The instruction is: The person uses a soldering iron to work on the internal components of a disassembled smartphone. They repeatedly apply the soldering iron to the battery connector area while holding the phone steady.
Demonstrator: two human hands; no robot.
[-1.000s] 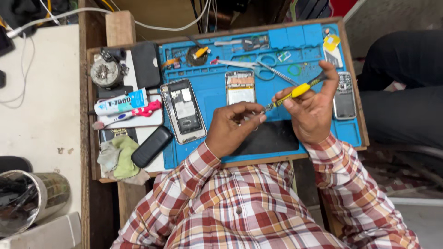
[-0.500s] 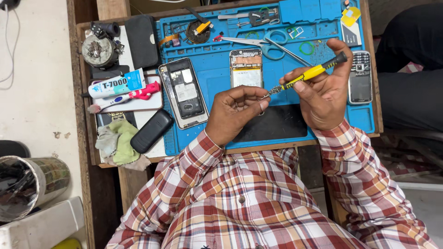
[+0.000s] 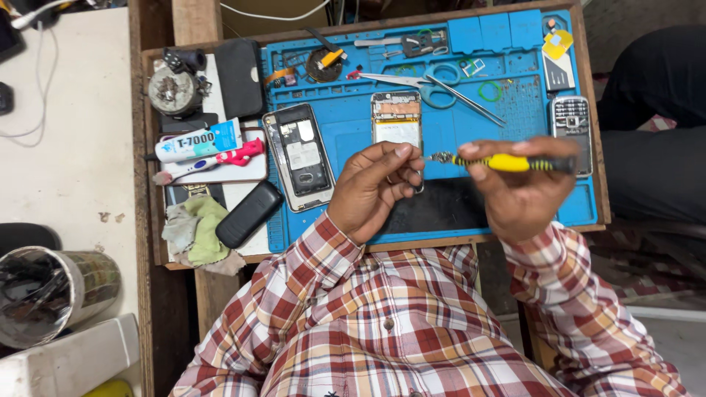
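Wooden edging frames the counter [image 3: 599, 110], which carries a blue repair mat [image 3: 353, 117] across most of its top. Above the mat's near half, the right hand [image 3: 523, 192] pinches a yellow-and-black screwdriver [image 3: 507, 162] between thumb and fingertips, holding it level with its metal tip pointing toward the left hand [image 3: 376, 190]. That left hand has its thumb and forefinger pressed together just beside the tip; whether something tiny sits between them is too small to tell. Behind the hands, an opened phone [image 3: 396, 121] lies flat on the mat, and a second opened phone [image 3: 299, 156] rests to its left. A keypad phone [image 3: 571, 129] lies by the mat's right edge, with scissors [image 3: 426, 79] and tweezers [image 3: 474, 103] farther back. At the left, off the mat, sit a glue tube [image 3: 197, 140], a toothbrush [image 3: 213, 162], a black phone [image 3: 248, 214] and a green cloth [image 3: 197, 229].
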